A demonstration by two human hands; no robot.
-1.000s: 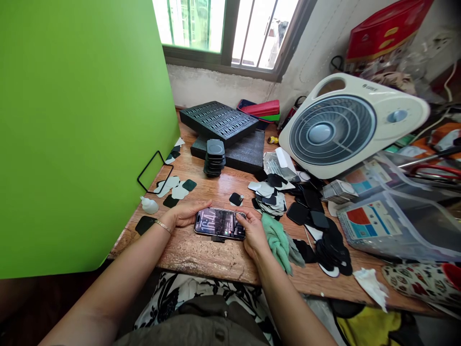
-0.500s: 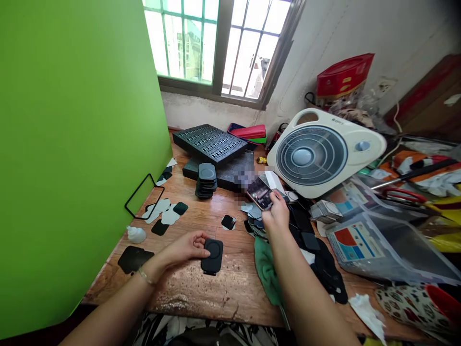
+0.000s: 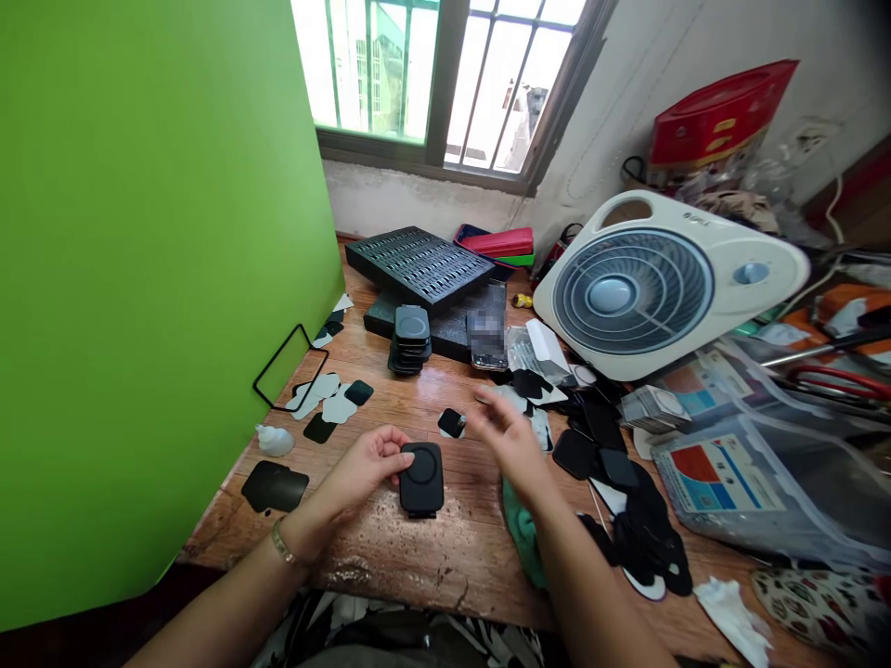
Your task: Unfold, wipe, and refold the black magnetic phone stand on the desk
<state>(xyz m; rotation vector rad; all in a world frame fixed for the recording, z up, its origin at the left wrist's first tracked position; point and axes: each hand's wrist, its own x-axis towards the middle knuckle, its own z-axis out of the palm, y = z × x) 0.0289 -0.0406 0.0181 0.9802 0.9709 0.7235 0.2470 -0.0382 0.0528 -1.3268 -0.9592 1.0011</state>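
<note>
My left hand (image 3: 366, 473) has curled fingertips against the left edge of a black rounded-rectangular magnetic pad (image 3: 421, 479), which lies on the wooden table (image 3: 362, 547) with a round ring on its face. My right hand (image 3: 511, 445) is blurred, open and empty, hovering over the table near a small black-and-white cut piece (image 3: 451, 423). A smartphone (image 3: 487, 340) lies beyond it on a black foam block (image 3: 445, 329), its screen blurred out. A stack of similar black pads (image 3: 410, 339) stands left of the phone.
A green board (image 3: 139, 278) walls the left side. Cut pieces (image 3: 327, 404) and a thin black frame (image 3: 289, 368) lie near it. A beige fan (image 3: 630, 288), scattered black pads (image 3: 626, 501) and a clear plastic bag (image 3: 738, 473) crowd the right. A perforated black tray (image 3: 418, 267) sits at the back.
The phone has left my right hand and now lies on the foam block. My right hand has moved down towards the table's middle. The view has shifted slightly.
</note>
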